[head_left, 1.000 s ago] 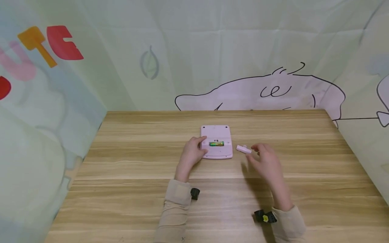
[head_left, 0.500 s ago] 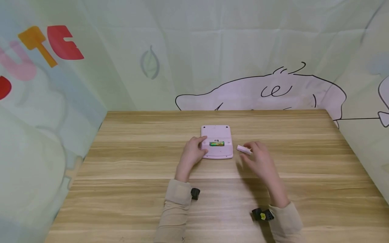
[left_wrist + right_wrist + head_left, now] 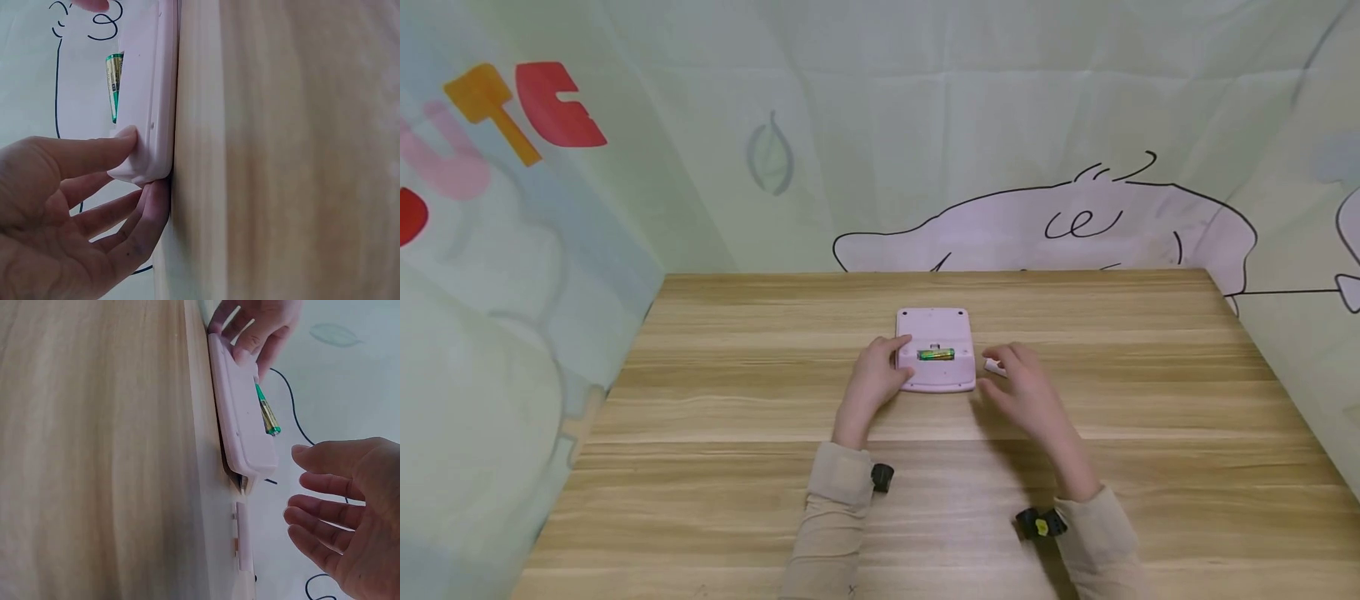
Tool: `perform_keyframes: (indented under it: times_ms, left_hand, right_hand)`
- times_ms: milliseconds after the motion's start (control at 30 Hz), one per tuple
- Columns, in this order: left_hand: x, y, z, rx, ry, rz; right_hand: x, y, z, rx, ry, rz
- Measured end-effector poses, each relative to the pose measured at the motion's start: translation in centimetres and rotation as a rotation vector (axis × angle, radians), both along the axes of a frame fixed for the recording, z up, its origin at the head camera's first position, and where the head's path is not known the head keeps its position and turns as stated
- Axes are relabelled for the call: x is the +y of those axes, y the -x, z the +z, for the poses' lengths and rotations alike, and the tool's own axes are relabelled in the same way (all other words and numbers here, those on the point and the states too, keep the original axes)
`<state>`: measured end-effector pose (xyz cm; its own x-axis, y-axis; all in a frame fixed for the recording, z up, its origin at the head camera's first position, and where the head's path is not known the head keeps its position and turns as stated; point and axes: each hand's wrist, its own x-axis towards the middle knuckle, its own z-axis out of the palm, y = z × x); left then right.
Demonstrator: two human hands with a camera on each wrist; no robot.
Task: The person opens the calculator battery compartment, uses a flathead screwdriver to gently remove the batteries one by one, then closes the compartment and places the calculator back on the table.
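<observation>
A pale pink calculator (image 3: 934, 323) lies back side up on the table, its battery compartment uncovered. A green and gold battery (image 3: 936, 355) sits in that compartment; in the left wrist view one end of the battery (image 3: 114, 84) sticks up above the back. My left hand (image 3: 872, 372) holds the calculator's left edge, thumb on its back and fingers along the side. Just right of the calculator lies the small pink battery cover (image 3: 244, 537), partly hidden in the head view. Over it hovers my right hand (image 3: 1027, 393), fingers spread and loosely bent, holding nothing.
The wood-grain table (image 3: 737, 492) runs back to a cloth backdrop (image 3: 865, 167) printed with cartoon drawings. Black wrist bands (image 3: 1040, 523) sit at both cuffs.
My right hand has moved left over the battery cover and toward the calculator, hiding more of the cover. The left hand and the calculator have stayed in place.
</observation>
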<state>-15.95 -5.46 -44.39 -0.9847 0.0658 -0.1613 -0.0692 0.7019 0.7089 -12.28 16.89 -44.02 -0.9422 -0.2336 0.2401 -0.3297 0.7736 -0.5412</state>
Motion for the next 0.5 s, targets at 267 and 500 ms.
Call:
perform_keyframes:
  times_ms: [267, 500]
  left_hand:
    - [0.0, 0.0, 0.0, -0.009, -0.007, 0.005]
    - [0.0, 0.0, 0.1, -0.011, -0.001, -0.002]
  right_hand:
    - [-0.8, 0.7, 0.1, 0.035, -0.043, 0.043]
    - [-1.3, 1.4, -0.1, 0.072, -0.076, 0.076]
